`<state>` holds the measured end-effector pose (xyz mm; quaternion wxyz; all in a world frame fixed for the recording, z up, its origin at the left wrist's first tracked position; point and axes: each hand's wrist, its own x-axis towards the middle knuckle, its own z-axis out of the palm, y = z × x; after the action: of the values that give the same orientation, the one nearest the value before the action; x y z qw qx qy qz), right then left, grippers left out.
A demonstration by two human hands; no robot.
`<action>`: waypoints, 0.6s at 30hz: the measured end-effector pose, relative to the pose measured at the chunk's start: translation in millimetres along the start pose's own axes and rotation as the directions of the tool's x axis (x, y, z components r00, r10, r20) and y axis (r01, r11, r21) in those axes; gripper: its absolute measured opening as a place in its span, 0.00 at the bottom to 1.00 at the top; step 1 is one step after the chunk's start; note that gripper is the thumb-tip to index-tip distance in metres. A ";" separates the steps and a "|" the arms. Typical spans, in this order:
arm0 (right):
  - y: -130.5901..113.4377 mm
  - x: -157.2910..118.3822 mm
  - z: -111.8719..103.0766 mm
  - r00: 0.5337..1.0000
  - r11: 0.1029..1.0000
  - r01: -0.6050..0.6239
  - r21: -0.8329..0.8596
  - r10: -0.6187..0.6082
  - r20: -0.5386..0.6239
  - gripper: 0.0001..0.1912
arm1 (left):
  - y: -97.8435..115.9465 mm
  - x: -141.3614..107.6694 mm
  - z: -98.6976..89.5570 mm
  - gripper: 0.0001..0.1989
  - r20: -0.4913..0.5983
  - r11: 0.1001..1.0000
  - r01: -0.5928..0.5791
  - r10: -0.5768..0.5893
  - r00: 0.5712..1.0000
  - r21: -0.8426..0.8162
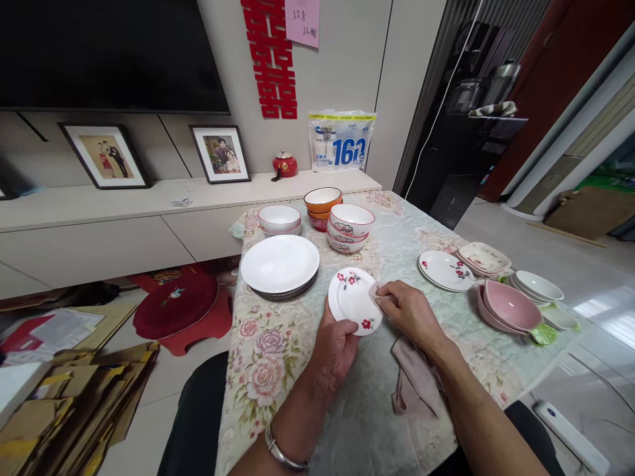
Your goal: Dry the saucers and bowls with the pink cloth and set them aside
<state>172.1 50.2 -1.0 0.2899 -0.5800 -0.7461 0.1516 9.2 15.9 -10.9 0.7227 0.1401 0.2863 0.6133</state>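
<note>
A small white plate (354,305) with red flowers is gripped at its lower edge by my left hand (337,347), thumb on top and fingers underneath. My right hand (409,309) is closed on a pinkish cloth (417,383), pressing a bit of it against the plate's right rim. The rest of that cloth hangs down under my right wrist onto the table. Left of the plate is a stack of large plates, with a white one (280,263) on top. Similar flowered plates (445,270) lie stacked to the right, apart from my hands.
Behind stand white bowls (279,218), orange bowls (322,199) and stacked patterned bowls (350,228). Pink bowls (510,307), small white bowls (538,285) and square dishes (483,258) sit near the right edge of the cloth-covered table (268,403). A red stool (178,304) stands left.
</note>
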 end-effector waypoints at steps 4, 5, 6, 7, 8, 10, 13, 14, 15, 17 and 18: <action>-23.0 -7.0 1.8 0.981 0.993 0.070 0.098 -0.086 0.173 0.06 | 0.3 3.3 -4.2 0.44 -0.023 0.999 -0.036 0.036 0.999 -0.008; -27.2 -8.6 1.5 0.968 0.984 0.081 0.157 -0.115 0.223 0.06 | 0.2 3.7 -5.5 0.43 -0.027 0.999 -0.047 0.047 0.999 0.002; -30.2 -9.9 0.8 0.952 0.973 0.089 0.215 -0.146 0.267 0.05 | 0.1 4.0 -6.8 0.42 -0.029 0.998 -0.060 0.061 0.998 0.020; -31.5 -10.8 -0.4 0.936 0.961 0.094 0.261 -0.174 0.305 0.05 | 0.0 4.2 -7.8 0.40 -0.028 0.996 -0.077 0.079 0.997 0.039; -31.1 -11.1 -2.0 0.922 0.953 0.094 0.288 -0.192 0.335 0.05 | 0.0 4.3 -8.4 0.39 -0.026 0.994 -0.095 0.096 0.995 0.049; -25.1 -10.4 -5.7 0.914 0.958 0.079 0.276 -0.180 0.365 0.05 | 0.4 4.5 -8.4 0.38 -0.018 0.993 -0.114 0.115 0.993 0.024; -6.6 -6.3 -9.1 0.945 0.993 0.027 0.117 -0.063 0.322 0.05 | 2.1 5.0 -6.5 0.41 -0.032 0.994 -0.083 0.081 0.996 -0.077; 0.1 -4.5 -9.1 0.957 0.999 0.010 0.047 -0.023 0.289 0.06 | 2.9 5.1 -5.8 0.42 -0.035 0.993 -0.069 0.066 0.997 -0.098; 6.1 -2.7 -8.8 0.967 1.000 -0.005 -0.009 0.007 0.255 0.08 | 3.7 5.2 -5.2 0.43 -0.036 0.992 -0.060 0.056 0.998 -0.111; 14.0 0.5 -7.7 0.977 0.999 -0.020 -0.028 0.026 0.210 0.11 | 5.0 5.0 -4.5 0.45 -0.030 0.991 -0.043 0.039 0.999 -0.126; 15.6 1.9 -7.4 0.982 1.000 -0.023 0.008 0.021 0.190 0.12 | 5.4 4.8 -4.2 0.46 -0.027 0.992 -0.030 0.027 0.999 -0.126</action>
<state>188.5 55.5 -3.4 0.2189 -0.5697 -0.7629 0.2133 2.7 21.0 -12.4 0.7177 0.0905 0.2538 0.6421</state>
